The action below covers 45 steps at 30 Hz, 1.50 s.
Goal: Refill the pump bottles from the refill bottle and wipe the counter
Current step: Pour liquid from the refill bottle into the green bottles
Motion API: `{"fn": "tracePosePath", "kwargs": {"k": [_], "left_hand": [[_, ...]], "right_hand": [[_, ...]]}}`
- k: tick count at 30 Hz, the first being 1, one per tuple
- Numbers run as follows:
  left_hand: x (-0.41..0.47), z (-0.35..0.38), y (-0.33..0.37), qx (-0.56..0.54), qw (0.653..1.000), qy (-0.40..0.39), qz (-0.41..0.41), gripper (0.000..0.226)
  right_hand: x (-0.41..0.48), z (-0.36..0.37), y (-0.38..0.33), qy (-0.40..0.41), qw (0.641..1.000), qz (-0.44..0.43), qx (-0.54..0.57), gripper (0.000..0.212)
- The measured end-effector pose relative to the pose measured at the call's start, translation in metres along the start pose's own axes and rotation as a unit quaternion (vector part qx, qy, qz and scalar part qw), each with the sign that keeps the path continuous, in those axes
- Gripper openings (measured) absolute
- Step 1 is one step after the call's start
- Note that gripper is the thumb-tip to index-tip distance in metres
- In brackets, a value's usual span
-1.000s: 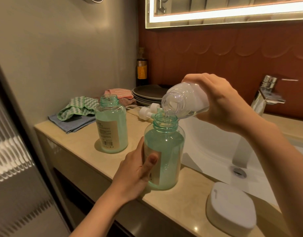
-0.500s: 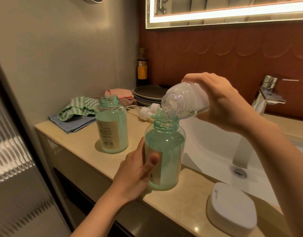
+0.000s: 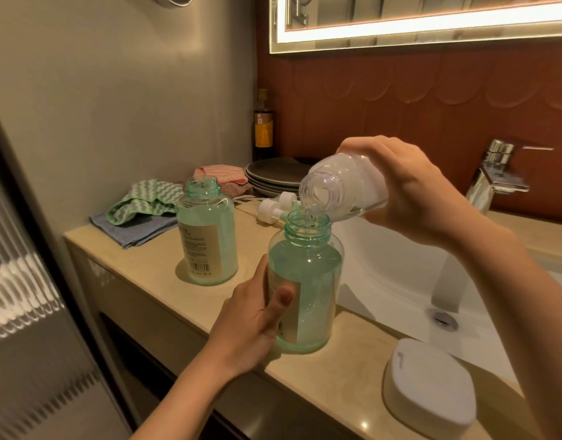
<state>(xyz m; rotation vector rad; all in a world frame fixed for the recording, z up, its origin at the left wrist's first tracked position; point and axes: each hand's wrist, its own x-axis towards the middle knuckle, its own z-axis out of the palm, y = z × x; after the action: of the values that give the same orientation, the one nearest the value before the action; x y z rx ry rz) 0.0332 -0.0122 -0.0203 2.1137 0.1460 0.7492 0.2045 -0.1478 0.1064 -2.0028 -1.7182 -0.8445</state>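
1. The left hand (image 3: 254, 328) steadies the near bottle (image 3: 308, 281) on the tabletop (image 3: 165, 281). Its grip is clamped round the lower body, thumb on the label, so the bottle stands upright and cannot slide under the pour
2. The right hand (image 3: 409, 192) carries the refill bottle (image 3: 340, 188). Its grip is clamped round the base end, which leaves the neck free
3. The refill bottle is tilted mouth-down to the left, with its mouth just above the rim of the near bottle; contact cannot be confirmed. A thin clear stream appears to run between the two mouths
4. The near bottle sits between the two grips: the left grip is low on its side, and the right grip is above and to the right, clear of the opening
5. The liquid in the near bottle stands at the shoulder, so this pour is judged close to its end
6. The far bottle (image 3: 206, 236) stands open and upright behind-left, apart from both hands, and appears largely full
7. The pump heads (image 3: 273, 208) lie behind the near bottle, set aside so that both necks are open. Refitting is not yet done
8. The cloths (image 3: 143, 201) lie at the far left corner, well apart from the pour. Wiping is not yet begun
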Motion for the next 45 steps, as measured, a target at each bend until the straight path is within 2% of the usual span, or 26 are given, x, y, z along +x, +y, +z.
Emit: {"fn": "tracePosePath", "kwargs": {"k": [8,27,45], "left_hand": [[-0.0003,-0.0003,0.0021,0.001,1.0,0.001,0.002,0.072],[-0.0007,0.0,0.0001,0.0,1.0,0.001,0.01,0.085],[-0.0001,0.0009,-0.0011,0.001,1.0,0.005,0.0,0.083]], "right_hand": [[-0.0004,-0.0008,0.0002,0.002,1.0,0.002,0.006,0.091],[-0.0002,0.0001,0.0012,0.001,1.0,0.003,0.001,0.091],[-0.0004,-0.0008,0.0018,0.007,1.0,-0.001,-0.015,0.09]]}}
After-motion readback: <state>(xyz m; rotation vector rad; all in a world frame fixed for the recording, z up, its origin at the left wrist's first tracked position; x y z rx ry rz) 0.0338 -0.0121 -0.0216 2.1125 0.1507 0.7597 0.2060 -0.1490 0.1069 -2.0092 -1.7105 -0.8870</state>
